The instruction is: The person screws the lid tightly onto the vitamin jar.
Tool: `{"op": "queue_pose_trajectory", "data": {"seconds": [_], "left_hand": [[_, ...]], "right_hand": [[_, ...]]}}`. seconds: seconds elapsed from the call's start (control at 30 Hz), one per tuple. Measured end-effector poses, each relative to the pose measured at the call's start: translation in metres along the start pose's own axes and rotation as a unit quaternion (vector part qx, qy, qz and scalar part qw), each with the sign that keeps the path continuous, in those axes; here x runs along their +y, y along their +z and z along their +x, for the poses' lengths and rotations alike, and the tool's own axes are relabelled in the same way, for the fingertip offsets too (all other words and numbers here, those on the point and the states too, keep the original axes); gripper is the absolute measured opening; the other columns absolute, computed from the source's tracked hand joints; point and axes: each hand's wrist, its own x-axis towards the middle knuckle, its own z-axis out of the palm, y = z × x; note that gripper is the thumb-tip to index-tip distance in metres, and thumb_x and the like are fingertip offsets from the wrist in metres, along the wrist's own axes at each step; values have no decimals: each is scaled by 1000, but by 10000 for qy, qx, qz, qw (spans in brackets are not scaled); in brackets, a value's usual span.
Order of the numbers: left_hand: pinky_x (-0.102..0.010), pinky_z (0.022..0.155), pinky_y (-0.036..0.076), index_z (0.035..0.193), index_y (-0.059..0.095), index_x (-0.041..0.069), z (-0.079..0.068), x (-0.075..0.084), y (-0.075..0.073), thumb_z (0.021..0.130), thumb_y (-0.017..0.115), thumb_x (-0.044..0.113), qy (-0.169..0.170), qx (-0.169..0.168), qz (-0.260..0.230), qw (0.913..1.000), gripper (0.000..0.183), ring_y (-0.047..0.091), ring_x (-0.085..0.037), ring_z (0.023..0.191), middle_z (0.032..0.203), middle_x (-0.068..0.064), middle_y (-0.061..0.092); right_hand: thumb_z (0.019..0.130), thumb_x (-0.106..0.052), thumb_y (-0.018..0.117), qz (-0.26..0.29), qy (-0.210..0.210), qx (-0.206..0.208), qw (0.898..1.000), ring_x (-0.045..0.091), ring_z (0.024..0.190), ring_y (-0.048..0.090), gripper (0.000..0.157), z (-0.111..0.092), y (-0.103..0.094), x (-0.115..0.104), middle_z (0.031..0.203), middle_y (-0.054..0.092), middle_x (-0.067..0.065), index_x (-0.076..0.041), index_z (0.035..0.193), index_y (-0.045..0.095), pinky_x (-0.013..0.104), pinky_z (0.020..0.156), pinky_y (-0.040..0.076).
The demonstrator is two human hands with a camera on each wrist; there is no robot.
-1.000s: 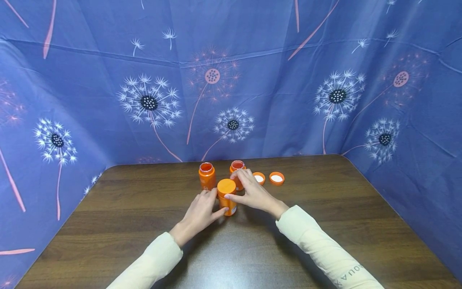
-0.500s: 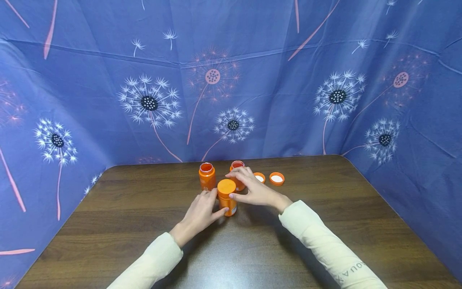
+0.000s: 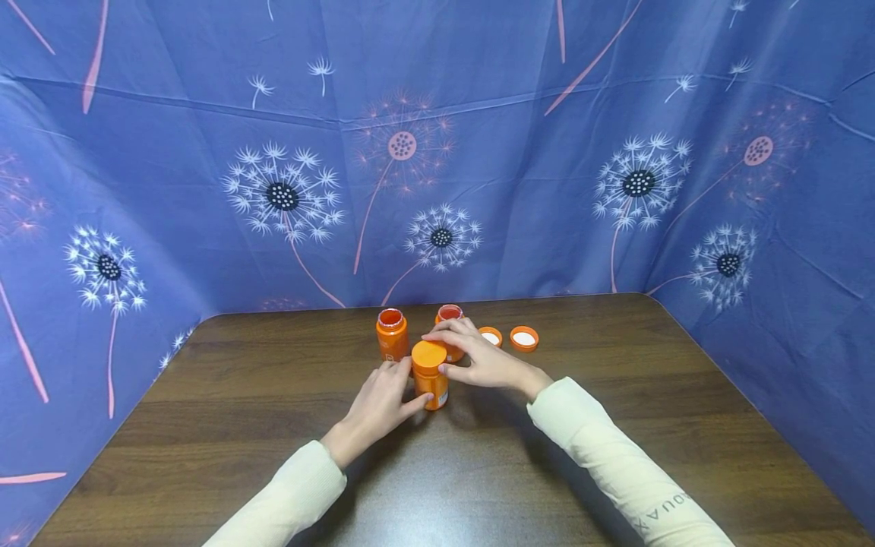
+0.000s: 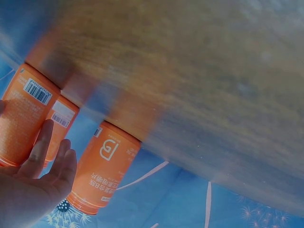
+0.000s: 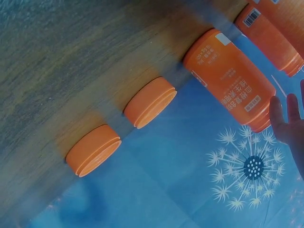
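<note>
The orange bottle [image 3: 434, 384] stands upright below frame centre, the left hand [image 3: 379, 395] gripping its body from the left, the right hand [image 3: 484, 360] pinching its cap [image 3: 428, 355] above.

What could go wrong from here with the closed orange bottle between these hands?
The right hand is at the round orange cap of the closed orange cylindrical bottle, so a wide twist might knock the open orange cylindrical bottle just behind that hand. If the left hand holds the closed bottle too loosely, it might turn with the cap. Swinging right, the right hand could brush the nearer loose orange cap.
</note>
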Motion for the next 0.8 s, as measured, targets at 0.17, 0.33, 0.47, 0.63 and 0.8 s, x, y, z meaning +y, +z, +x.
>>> {"op": "queue_pose_trajectory", "data": {"seconds": [0.17, 0.33, 0.47, 0.63, 0.8], "left_hand": [[-39, 70, 48, 107, 51, 8, 0, 0, 0, 76, 70, 43, 29, 37, -23, 10000, 50, 58, -21, 80, 84, -4, 62], [-40, 72, 48, 108, 51, 8, 0, 0, 0, 76, 69, 43, 28, 5, -72, 10000, 50, 58, -21, 82, 86, -5, 63], [-39, 73, 48, 110, 50, 8, 0, 0, 1, 77, 69, 43, -5, -55, -70, 10000, 52, 58, -21, 82, 86, -4, 62], [-40, 72, 48, 110, 51, 8, -1, 0, 1, 76, 70, 42, 8, -16, -56, 10000, 52, 57, -21, 82, 85, -4, 62], [-40, 71, 48, 108, 51, 8, 0, 0, 1, 76, 69, 42, 48, 34, 22, 10000, 50, 57, -21, 80, 82, -2, 59]], "right_hand": [[82, -30, 66, 143, 291, 40, 9995, 25, 129, 30, 44, -2, 0, 0, 128, 47, 5, -19, 123, 53, 56, 107, 16], [79, -36, 69, 98, 478, 206, 9986, 20, 123, 34, 44, -3, 1, -1, 126, 49, 1, -21, 117, 55, 49, 104, 28], [75, -37, 73, -12, 372, 540, 9978, 16, 113, 38, 44, -2, 4, -1, 118, 53, -1, -18, 111, 57, 41, 94, 37], [70, -37, 76, -233, 162, 985, 9947, 17, 106, 41, 45, -1, 10, -1, 108, 56, -3, -15, 105, 58, 37, 89, 37], [69, -41, 77, -375, 293, 1167, 9920, 15, 101, 41, 46, -1, 14, -2, 105, 54, -4, -15, 101, 56, 34, 85, 38]]}}
